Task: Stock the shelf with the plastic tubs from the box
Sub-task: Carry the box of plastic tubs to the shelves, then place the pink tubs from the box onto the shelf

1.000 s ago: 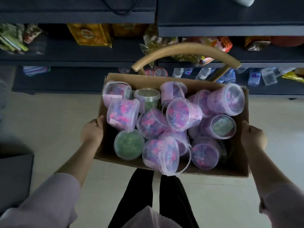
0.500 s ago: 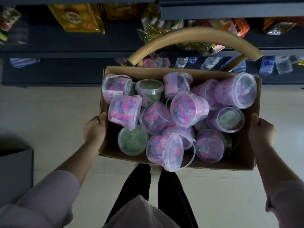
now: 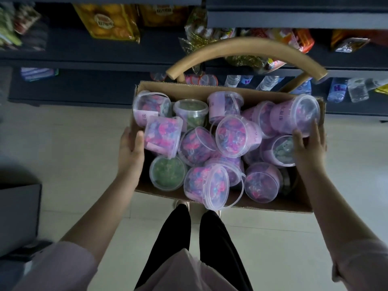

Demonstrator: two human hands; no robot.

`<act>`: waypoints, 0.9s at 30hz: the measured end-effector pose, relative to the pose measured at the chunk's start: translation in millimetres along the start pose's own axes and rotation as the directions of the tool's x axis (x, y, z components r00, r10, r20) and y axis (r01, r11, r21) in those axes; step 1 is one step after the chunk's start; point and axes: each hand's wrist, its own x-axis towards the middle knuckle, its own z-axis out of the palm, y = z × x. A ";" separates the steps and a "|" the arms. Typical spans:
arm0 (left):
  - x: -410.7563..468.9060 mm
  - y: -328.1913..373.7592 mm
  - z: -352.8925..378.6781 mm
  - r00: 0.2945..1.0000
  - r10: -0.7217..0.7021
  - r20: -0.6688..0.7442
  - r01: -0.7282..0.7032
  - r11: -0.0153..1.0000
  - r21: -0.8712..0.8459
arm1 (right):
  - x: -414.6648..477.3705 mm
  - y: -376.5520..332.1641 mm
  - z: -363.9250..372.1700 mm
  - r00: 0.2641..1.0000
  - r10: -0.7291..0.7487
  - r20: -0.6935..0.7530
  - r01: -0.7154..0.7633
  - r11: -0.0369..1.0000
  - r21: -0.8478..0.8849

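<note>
Starting a pick from the box (image 3: 210, 89).
My left hand (image 3: 131, 148) grips its left wall; my right hand (image 3: 308, 143), fingers spread straight, touches the far-right tub (image 3: 294, 116). Next, I reckon: close round it, lift to the shelf (image 3: 105, 49).

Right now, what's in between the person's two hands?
In the head view, the cardboard box, crammed with plastic tubs, fills the whole gap between the left hand and the right hand.
</note>
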 end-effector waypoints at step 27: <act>-95.4 57.7 -34.1 0.997 -0.078 0.004 0.077 0.984 -0.163 | -121.5 -51.2 -44.8 1.000 -0.015 0.000 0.013 0.905 0.425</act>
